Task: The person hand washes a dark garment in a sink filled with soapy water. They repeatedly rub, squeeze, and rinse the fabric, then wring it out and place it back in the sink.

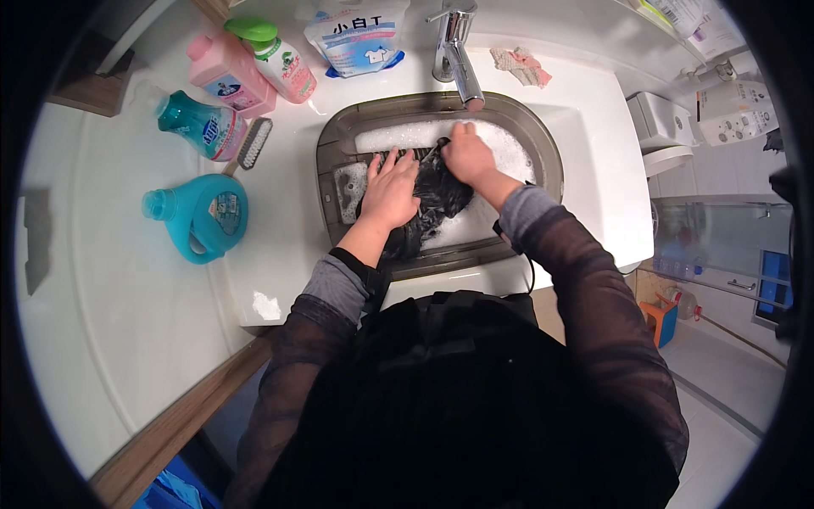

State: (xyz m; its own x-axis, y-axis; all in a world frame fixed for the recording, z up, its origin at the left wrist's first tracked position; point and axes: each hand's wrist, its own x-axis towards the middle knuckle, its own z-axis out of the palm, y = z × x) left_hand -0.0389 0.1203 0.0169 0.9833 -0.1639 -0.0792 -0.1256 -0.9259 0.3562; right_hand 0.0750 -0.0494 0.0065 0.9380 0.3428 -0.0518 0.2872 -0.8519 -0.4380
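Observation:
A dark grey translucent wash basin [553, 161] sits in the sink under the tap, with soapy water and white foam inside. A wet black garment [443, 191] lies bunched in it, over the basin's left and middle. My left hand [392, 188] presses on the garment with its fingers stretched out and apart. To the right, my right hand [469, 154] is closed on a gathered fold of the same cloth, just below the tap's spout. What kind of garment it is cannot be made out.
A chrome tap [458, 55] reaches over the basin's far side. On the counter's left stand a blue jug [208, 216], a teal bottle [199, 127], a pink bottle [233, 81], a green-topped pump bottle [284, 68] and a scrubbing brush [254, 142]. Behind are a pouch [356, 42] and a crumpled cloth [521, 66].

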